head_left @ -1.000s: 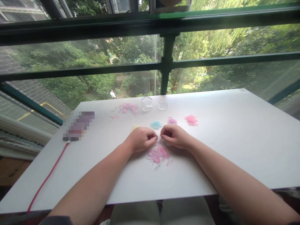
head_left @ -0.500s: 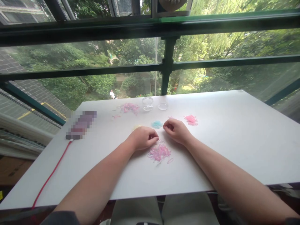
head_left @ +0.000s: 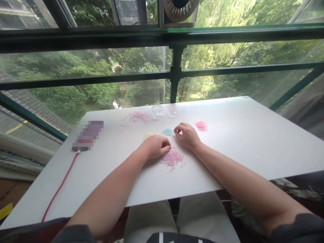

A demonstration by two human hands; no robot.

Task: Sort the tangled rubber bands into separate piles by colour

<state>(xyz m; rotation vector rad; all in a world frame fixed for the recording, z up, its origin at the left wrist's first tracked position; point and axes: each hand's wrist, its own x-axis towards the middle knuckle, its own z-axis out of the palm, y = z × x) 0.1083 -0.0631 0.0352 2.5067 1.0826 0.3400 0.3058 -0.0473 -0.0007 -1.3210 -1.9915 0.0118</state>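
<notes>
My left hand (head_left: 157, 147) rests at the left upper edge of a heap of small pink and purple rubber bands (head_left: 172, 158), thumb and forefinger pinched together. A pale loop lies by its fingertips; whether they grip it I cannot tell. My right hand (head_left: 187, 135) is also closed in a pinch, just right of a small blue pile of bands (head_left: 167, 132). Anything between its fingertips is too small to make out. Partly behind my left hand is a pale yellow pile (head_left: 147, 135). A bright pink pile (head_left: 201, 126) lies beyond my right hand.
Toward the back of the white table (head_left: 227, 145) are another pink-purple heap (head_left: 139, 116), a clear round container (head_left: 157, 112) and a clear shallow dish or lid (head_left: 173, 114). A blurred-out device (head_left: 89, 135) with a red cable (head_left: 60, 187) lies left. Green railings and glass stand behind.
The camera view has shifted slightly. Both hands stay pinched in nearly the same places, the right beside the blue pile and the left at the pink-purple heap.
</notes>
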